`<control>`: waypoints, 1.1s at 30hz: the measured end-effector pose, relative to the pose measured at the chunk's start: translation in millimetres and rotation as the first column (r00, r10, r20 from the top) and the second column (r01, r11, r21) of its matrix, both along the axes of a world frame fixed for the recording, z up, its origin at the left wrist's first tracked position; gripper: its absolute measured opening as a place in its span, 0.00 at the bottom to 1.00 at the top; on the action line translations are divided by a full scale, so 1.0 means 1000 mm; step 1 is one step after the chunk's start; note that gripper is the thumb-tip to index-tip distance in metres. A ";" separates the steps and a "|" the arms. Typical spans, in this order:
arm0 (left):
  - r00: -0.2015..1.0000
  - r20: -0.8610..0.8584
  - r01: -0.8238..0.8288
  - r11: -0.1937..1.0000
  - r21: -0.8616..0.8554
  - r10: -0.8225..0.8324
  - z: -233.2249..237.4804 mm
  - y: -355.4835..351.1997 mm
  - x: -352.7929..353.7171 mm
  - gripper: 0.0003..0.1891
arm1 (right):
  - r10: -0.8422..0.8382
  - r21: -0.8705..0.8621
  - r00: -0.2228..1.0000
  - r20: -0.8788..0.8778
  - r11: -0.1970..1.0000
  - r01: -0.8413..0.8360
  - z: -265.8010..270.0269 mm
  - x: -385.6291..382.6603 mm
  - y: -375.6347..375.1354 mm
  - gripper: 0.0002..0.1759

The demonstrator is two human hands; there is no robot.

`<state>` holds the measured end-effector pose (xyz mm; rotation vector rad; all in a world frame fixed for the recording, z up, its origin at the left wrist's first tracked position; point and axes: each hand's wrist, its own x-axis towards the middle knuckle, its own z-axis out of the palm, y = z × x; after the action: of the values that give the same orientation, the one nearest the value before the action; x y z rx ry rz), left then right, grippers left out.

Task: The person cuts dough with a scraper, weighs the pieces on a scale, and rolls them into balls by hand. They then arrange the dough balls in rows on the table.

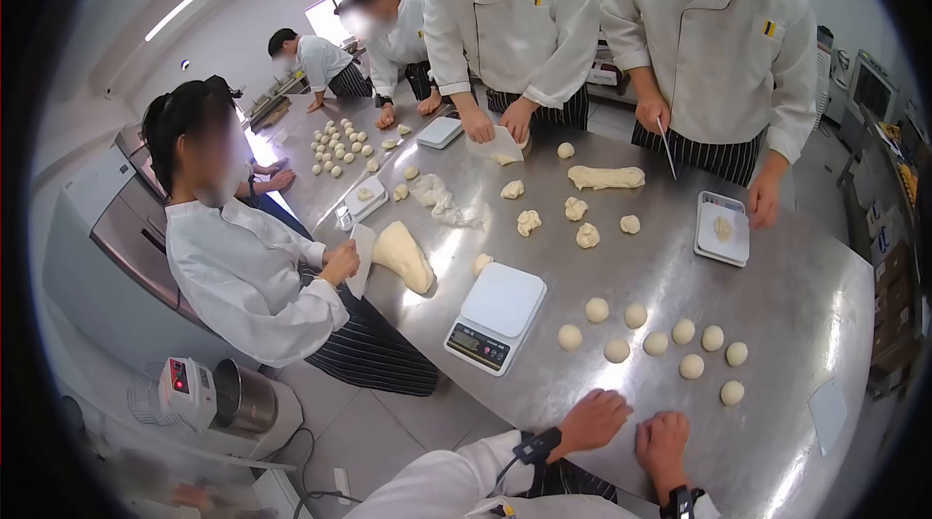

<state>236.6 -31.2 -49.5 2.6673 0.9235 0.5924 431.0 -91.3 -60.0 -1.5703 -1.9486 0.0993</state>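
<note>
My left hand (594, 420) rests at the near edge of the steel table, fingers curled down. Close beside it on the right is my right hand (664, 443), its fingers also bent under. Whatever lies under either palm is hidden. Just beyond my hands sit several smooth round dough balls, the nearest being one dough ball (617, 350) ahead of my left hand and another dough ball (731, 393) farther right. A white digital scale (497, 313) stands to the left of these balls.
A white scraper (830, 415) lies near the table's right edge. Co-workers stand around the steel table (621, 257) with scales, scrapers and dough. A large dough piece (403, 257) lies at left; a dough log (606, 177) lies farther back. A mixer (233, 398) stands on the floor.
</note>
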 end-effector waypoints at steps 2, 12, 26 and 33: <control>0.978 0.190 -0.135 0.957 0.256 0.087 0.007 0.025 0.001 0.06 | -0.021 -0.002 1.000 -0.006 1.000 0.021 0.004 0.015 0.015 0.08; 0.994 0.106 -0.013 0.999 -0.050 0.018 0.002 -0.017 -0.024 0.09 | 0.125 0.034 0.990 -0.067 0.992 -0.123 0.011 0.003 -0.035 0.08; 0.979 0.194 0.067 0.998 0.001 -0.066 -0.001 -0.008 -0.022 0.05 | 0.161 -0.016 0.986 -0.037 0.987 -0.162 0.012 0.008 -0.019 0.07; 0.993 0.059 -0.102 0.993 0.059 0.098 0.002 0.030 -0.055 0.08 | 0.039 0.030 0.999 -0.023 0.999 -0.038 0.001 0.057 -0.003 0.08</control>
<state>181.2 -1.1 -47.7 2.6560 1.0443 0.7261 488.3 -94.4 -59.0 -1.5067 -1.9535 0.1042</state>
